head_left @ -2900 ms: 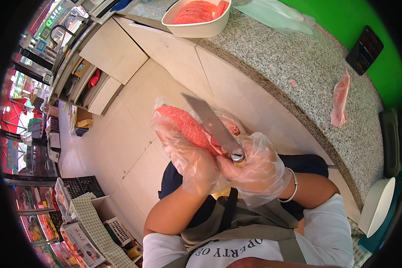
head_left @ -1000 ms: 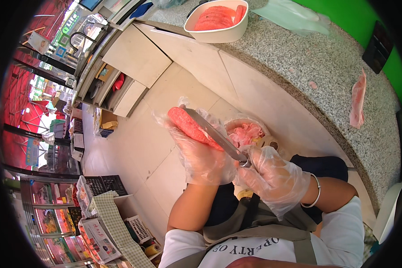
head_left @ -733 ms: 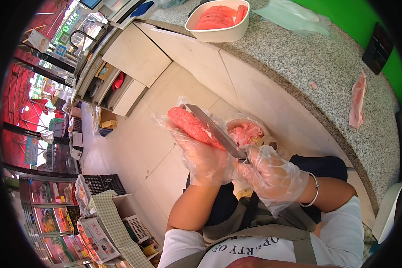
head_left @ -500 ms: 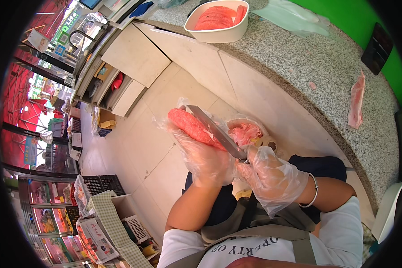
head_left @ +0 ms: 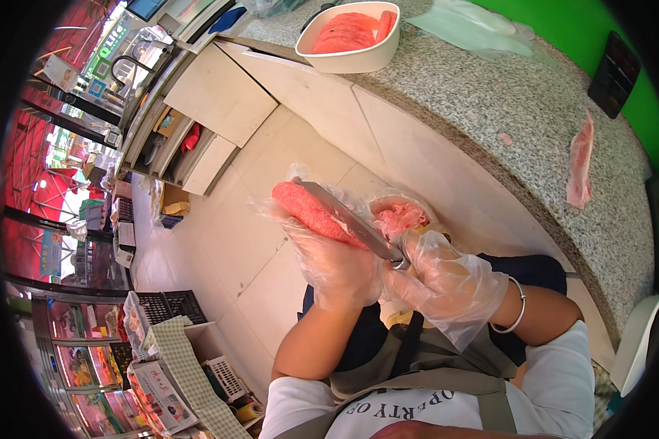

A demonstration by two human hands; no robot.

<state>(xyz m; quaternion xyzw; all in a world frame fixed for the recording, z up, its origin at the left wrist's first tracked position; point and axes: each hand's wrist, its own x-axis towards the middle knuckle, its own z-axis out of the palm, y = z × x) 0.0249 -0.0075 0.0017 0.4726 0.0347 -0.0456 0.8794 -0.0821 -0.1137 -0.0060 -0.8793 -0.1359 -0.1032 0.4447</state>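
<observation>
My gloved left hand (head_left: 329, 271) is closed round a long pink-red fruit segment (head_left: 304, 208), held out over the floor. A broad knife (head_left: 351, 219) lies along the segment's right side, blade tip up and left. My gloved right hand (head_left: 447, 285) grips the knife's handle close beside my left hand. Just behind both hands, lower down, a bin (head_left: 417, 201) holds pink peels and scraps (head_left: 399, 219).
On the curved granite counter (head_left: 534, 190) are a white container of fruit segments (head_left: 348, 36), a pale sheet (head_left: 468, 25), a dark phone (head_left: 613, 73) and a peel strip (head_left: 580, 161). A white dish (head_left: 637, 340) sits at right. Crates (head_left: 168, 307) and a display case (head_left: 84, 351) stand left.
Since 2.9 seconds ago the knife has come down onto the segment's side and more of the bin shows. In the last second my hands and the knife have barely moved.
</observation>
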